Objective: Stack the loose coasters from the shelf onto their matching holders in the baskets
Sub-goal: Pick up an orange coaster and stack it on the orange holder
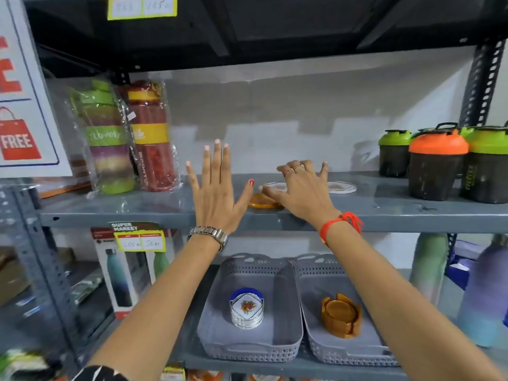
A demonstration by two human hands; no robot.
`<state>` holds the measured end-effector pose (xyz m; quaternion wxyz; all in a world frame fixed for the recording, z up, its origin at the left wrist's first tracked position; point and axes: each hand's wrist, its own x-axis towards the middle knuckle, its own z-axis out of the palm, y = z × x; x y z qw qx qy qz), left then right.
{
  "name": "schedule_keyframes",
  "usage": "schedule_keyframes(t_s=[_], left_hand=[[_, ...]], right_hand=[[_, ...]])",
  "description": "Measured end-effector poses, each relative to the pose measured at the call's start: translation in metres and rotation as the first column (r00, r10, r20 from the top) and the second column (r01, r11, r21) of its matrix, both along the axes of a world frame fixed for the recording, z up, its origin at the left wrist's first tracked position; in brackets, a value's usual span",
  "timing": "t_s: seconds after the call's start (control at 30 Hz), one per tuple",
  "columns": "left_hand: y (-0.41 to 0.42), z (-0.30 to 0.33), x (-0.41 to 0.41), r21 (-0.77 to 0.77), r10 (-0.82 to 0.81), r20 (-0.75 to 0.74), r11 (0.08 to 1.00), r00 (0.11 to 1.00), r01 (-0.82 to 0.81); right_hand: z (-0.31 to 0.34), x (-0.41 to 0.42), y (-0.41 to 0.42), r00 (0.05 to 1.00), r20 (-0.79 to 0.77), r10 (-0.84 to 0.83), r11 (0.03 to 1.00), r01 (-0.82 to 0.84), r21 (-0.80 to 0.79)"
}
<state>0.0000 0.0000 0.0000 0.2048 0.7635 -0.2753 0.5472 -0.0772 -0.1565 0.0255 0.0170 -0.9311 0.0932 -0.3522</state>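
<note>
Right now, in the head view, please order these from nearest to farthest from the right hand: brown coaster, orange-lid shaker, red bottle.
1. Brown coaster: touching the right hand, at its thumb side.
2. Red bottle: far left on the shelf.
3. Orange-lid shaker: far right; too close to call with the bottle.

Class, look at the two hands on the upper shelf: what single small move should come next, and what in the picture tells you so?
Probably the right hand should close on the brown coaster and lift it. Its thumb already rests at that coaster's edge, the left hand is spread open and empty, and the matching brown holder waits in the right basket below.
</note>
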Motion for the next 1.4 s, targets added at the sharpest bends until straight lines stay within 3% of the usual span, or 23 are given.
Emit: schedule_keyframes(t_s=[0.1,0.2,0.43,0.73,0.93,1.2,1.4], left_hand=[[0.012,-0.017,0.001,-0.016,0.033,-0.048,0.999,0.998,-0.033],[0.019,-0.039,0.01,0.016,0.055,-0.11,0.998,0.992,-0.054],[0.014,-0.049,0.017,-0.018,0.035,-0.124,0.999,0.992,-0.037],[0.013,-0.051,0.021,-0.039,0.019,-0.097,0.999,0.995,-0.023],[0.014,-0.049,0.02,-0.026,-0.004,-0.089,1.0,0.996,0.001],[0.018,-0.049,0.018,0.029,-0.012,-0.137,0.999,0.99,0.016],[0.019,-0.049,0.015,0.038,-0.02,-0.164,0.999,0.986,0.026]], right_hand=[[0.001,0.004,0.011,0.988,-0.128,-0.086,0.996,0.083,-0.028],[-0.005,0.01,0.017,0.974,-0.194,-0.118,0.991,0.129,0.046],[-0.008,0.016,0.016,0.977,-0.183,-0.11,0.968,0.147,0.202],[-0.014,0.004,0.023,0.963,0.259,-0.078,0.979,0.024,0.203],[-0.016,-0.017,0.033,0.762,0.648,0.025,0.975,-0.163,0.153],[0.0,-0.068,0.056,0.538,0.834,0.124,0.971,-0.238,0.008],[0.006,-0.091,0.065,0.492,0.858,0.147,0.975,-0.217,-0.042]])
